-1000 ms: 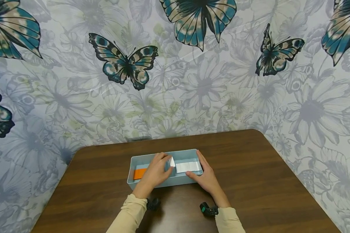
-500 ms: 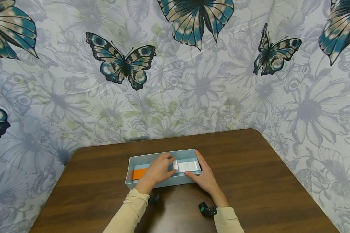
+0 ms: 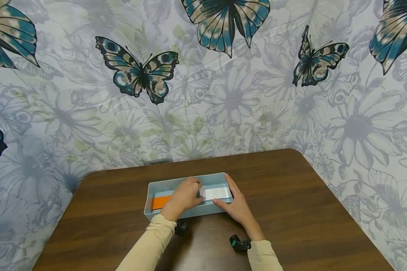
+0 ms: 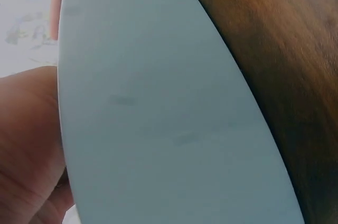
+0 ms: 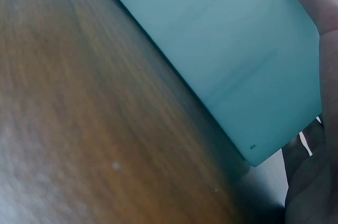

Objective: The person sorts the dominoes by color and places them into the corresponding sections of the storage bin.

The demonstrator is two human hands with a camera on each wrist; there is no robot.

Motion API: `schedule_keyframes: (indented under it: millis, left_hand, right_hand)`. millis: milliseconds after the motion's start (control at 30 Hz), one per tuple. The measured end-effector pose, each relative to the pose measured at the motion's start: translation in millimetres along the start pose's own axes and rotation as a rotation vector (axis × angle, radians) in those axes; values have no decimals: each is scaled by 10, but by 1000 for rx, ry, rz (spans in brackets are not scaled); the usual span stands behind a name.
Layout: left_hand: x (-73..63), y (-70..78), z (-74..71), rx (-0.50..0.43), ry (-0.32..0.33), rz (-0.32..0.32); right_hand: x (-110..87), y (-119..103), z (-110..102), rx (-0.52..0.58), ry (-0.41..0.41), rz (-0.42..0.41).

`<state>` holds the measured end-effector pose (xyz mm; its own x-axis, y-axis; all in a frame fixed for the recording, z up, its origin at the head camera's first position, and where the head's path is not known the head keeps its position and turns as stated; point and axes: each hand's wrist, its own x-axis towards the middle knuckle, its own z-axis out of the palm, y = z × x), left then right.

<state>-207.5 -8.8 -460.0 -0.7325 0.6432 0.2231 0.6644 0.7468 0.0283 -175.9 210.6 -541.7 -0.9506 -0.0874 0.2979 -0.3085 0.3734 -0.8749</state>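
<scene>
A long, light blue open-topped box [image 3: 203,211] rests on the table. My left hand [image 3: 183,197] reaches over its front wall, thumb and fingers curled round a small white piece [image 3: 201,193] low inside; the hand hides most of that piece. Right beside it, white flat pieces [image 3: 217,193] lie along the right part of the box floor. At the right end my right hand [image 3: 238,205] grips the box corner, thumb over the front rim and fingers along the end wall. An orange flat piece [image 3: 160,202] lies in the left part. Both wrist views mostly show the box's outer wall [image 4: 158,97].
The brown wooden table [image 3: 291,210] extends on both sides of the box. Behind its far edge hangs a butterfly-and-flower patterned cloth [image 3: 230,113]. Dark bands with wrist devices [image 3: 240,243] sit at both wrists.
My left hand has moved slightly right and lowered the white piece into the box, next to the other white pieces. The right hand keeps its hold on the box end.
</scene>
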Motion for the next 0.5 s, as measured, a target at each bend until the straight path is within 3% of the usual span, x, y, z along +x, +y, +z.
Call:
schedule_keyframes:
  millis: [500]
  left_hand:
    - [22,0,1,42,-63,-58]
  right_hand:
    - [13,-16,2,-6,3,9]
